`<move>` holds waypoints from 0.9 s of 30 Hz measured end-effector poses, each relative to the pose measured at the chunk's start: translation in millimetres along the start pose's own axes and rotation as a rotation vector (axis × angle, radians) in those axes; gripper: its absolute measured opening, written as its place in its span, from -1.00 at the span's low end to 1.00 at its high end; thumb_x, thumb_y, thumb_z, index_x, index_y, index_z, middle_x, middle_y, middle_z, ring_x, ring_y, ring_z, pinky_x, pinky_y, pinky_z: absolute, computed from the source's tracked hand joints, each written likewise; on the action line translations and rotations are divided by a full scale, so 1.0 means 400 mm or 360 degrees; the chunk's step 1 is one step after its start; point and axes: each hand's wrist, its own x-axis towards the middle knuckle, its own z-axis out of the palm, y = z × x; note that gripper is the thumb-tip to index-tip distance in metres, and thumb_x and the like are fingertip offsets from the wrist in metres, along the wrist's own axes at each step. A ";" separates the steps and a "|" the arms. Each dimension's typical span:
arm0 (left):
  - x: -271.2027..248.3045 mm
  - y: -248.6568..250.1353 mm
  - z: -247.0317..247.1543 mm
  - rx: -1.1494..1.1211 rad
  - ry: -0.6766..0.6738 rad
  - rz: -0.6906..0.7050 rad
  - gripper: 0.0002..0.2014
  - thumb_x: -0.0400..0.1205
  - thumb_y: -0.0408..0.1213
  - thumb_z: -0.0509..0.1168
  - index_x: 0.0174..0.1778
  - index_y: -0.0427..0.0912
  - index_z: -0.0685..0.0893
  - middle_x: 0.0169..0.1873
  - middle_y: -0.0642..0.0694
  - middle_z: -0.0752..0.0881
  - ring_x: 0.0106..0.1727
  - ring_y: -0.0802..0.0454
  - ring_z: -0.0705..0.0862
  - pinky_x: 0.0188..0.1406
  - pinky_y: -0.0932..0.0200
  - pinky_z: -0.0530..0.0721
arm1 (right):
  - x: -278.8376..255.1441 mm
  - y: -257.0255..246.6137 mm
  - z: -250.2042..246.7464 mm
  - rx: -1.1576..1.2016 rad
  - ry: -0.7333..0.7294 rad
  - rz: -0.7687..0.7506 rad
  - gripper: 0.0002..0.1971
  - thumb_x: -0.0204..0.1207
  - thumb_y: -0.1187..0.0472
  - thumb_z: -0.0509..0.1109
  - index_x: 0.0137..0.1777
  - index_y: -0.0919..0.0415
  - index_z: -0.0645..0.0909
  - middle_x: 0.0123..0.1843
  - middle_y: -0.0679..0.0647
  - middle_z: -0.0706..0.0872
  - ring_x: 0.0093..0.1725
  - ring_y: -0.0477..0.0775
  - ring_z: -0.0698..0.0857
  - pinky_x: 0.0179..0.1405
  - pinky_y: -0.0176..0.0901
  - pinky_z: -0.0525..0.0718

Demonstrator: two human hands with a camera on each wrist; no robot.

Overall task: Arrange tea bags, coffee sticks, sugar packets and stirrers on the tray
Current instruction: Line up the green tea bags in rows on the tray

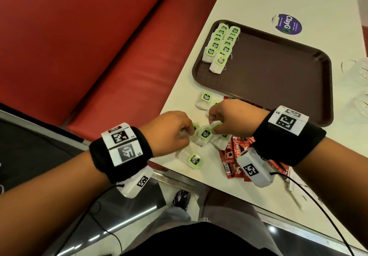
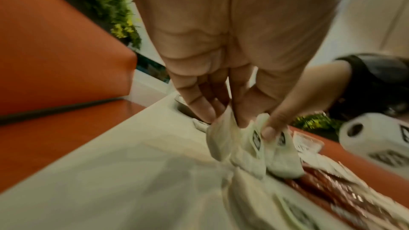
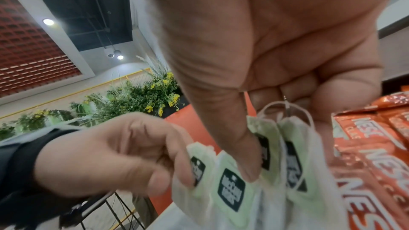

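Observation:
A brown tray (image 1: 278, 72) lies on the white table, with two overlapping rows of green-tagged tea bags (image 1: 221, 44) at its left end. In front of it my left hand (image 1: 188, 134) and right hand (image 1: 214, 128) meet over a small cluster of tea bags (image 1: 206, 134). In the left wrist view my left hand (image 2: 254, 127) pinches a bunch of tea bags (image 2: 247, 151) between thumb and fingers. In the right wrist view my right hand (image 3: 283, 146) pinches two tea bags (image 3: 292, 163) by their tops. Red coffee sticks (image 1: 231, 156) lie under my right wrist.
Loose tea bags lie near the table edge (image 1: 195, 160) and by the tray's near rim (image 1: 205, 98). A red bench (image 1: 99, 46) runs along the table's left side. A round purple sticker (image 1: 286, 24) sits beyond the tray, and clear plastic (image 1: 356, 72) lies to its right.

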 end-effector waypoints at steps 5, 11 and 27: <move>0.009 0.022 0.048 0.0467 -0.0215 0.0044 -0.52 0.51 0.13 0.42 0.25 -0.06 0.62 0.16 0.00 0.55 0.20 -0.01 0.47 0.14 0.03 0.54 | -0.005 0.014 -0.023 0.0019 0.0044 0.0004 -0.88 0.45 0.12 0.48 -0.13 -0.08 0.57 -0.28 -0.17 0.52 -0.32 -0.19 0.49 -0.38 -0.23 0.39; 0.023 0.025 0.060 0.0639 -0.0259 0.0098 -0.71 0.59 0.01 0.37 0.14 -0.05 0.66 0.13 0.00 0.52 0.21 -0.04 0.42 -0.03 0.08 0.44 | -0.014 0.035 -0.050 0.0038 0.0090 -0.0075 -0.90 0.47 0.11 0.47 -0.06 0.02 0.65 -0.16 -0.01 0.68 -0.27 -0.05 0.57 -0.31 -0.16 0.53; 0.204 0.012 -0.088 -0.1359 0.0492 -0.0352 -0.82 0.65 -0.42 0.33 0.05 -0.10 0.49 -0.23 -0.07 0.61 -0.49 0.20 0.60 -0.56 0.28 0.58 | 0.047 0.068 -0.197 0.0846 -0.0033 -0.0389 -0.86 0.42 0.24 0.57 -0.07 0.22 0.71 -0.11 0.12 0.84 -0.07 0.21 0.81 0.11 0.12 0.73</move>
